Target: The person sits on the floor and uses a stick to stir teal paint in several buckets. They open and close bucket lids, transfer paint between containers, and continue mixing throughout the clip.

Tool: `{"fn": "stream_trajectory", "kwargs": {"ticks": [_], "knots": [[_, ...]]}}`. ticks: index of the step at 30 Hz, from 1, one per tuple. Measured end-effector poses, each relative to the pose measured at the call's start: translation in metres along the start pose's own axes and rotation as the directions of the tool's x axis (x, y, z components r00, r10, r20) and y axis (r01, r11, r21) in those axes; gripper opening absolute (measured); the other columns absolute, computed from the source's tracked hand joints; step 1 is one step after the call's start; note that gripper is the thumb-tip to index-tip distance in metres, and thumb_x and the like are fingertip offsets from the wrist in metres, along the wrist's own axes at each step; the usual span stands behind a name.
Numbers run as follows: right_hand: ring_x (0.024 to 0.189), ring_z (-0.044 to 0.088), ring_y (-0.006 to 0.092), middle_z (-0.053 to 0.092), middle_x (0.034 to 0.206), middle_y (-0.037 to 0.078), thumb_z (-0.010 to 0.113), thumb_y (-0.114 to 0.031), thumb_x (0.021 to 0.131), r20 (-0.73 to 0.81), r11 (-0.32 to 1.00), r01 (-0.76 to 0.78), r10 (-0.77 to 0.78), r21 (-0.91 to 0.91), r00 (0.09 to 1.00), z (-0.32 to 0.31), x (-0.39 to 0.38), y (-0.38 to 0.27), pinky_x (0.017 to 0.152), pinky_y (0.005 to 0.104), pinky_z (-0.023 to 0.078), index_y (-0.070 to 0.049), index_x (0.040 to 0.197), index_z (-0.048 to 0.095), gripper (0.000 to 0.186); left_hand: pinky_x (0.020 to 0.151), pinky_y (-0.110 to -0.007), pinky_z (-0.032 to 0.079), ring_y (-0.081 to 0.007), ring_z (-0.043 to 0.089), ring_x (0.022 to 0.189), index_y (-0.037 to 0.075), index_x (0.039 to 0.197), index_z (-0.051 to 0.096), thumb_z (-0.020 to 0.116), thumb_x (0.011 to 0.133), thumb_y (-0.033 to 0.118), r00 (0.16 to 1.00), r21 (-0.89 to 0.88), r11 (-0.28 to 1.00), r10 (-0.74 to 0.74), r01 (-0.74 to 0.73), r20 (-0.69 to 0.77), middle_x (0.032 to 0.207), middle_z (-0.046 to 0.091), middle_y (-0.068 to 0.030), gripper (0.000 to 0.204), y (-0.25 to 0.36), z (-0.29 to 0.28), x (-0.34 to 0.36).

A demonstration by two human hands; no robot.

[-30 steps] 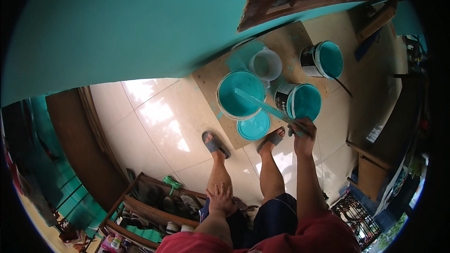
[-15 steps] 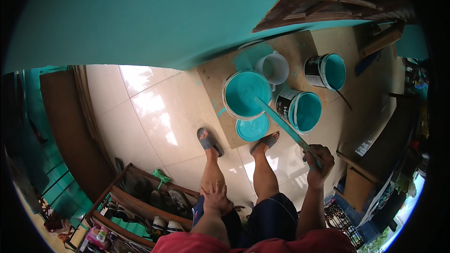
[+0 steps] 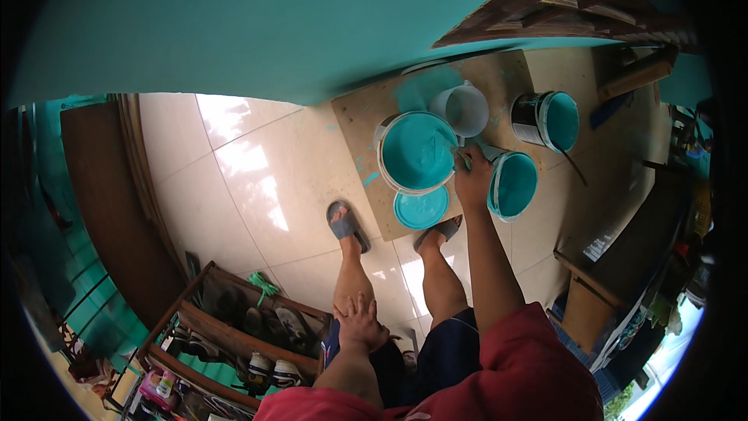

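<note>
My right hand [image 3: 472,174] is closed round a paint-covered stick [image 3: 450,153] at the right rim of the large bucket of turquoise paint [image 3: 407,150]; the stick's far end is in the paint. A turquoise-coated lid [image 3: 420,208] lies just below that bucket. Behind it stands a white pail [image 3: 464,105], and to the right are two more paint buckets [image 3: 514,185] [image 3: 549,118], the farther with a dark stick leaning out. All sit on a paint-stained board [image 3: 357,121]. My left hand [image 3: 361,320] rests on my left leg with its fingers spread.
A turquoise wall [image 3: 234,31] borders the board, with a dark wooden window frame [image 3: 561,8] above. A wooden shoe rack [image 3: 206,320] stands at lower left beside a long brown plank [image 3: 105,203]. Dark furniture [image 3: 596,261] stands at the right. Glossy floor tiles [image 3: 257,179] surround my feet.
My right hand has moved up and forward to the large bucket's rim, carrying the stick along, so less of the stick shows outside the paint. My left hand stays on my leg.
</note>
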State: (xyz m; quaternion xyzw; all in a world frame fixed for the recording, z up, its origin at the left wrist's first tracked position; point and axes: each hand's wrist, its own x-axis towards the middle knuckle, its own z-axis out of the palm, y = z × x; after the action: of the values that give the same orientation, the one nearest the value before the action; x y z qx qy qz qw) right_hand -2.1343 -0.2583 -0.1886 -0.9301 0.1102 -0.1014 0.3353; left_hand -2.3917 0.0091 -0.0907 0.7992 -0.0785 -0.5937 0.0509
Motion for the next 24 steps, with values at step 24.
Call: {"fn": "stream_trajectory", "kwargs": {"ticks": [24], "knots": [[0.083, 0.067, 0.0417, 0.068, 0.085, 0.021, 0.067, 0.001, 0.08, 0.361, 0.993, 0.057, -0.015, -0.107, 0.932, 0.002, 0.028, 0.012, 0.069, 0.0468, 0.052, 0.0, 0.088, 0.058, 0.013, 0.113, -0.072, 0.006, -0.0381, 0.019, 0.149, 0.016, 0.153, 0.034, 0.055, 0.081, 0.057, 0.998, -0.088, 0.996, -0.02, 0.026, 0.066, 0.162, 0.02, -0.0147, 0.085, -0.003, -0.003, 0.001]]}}
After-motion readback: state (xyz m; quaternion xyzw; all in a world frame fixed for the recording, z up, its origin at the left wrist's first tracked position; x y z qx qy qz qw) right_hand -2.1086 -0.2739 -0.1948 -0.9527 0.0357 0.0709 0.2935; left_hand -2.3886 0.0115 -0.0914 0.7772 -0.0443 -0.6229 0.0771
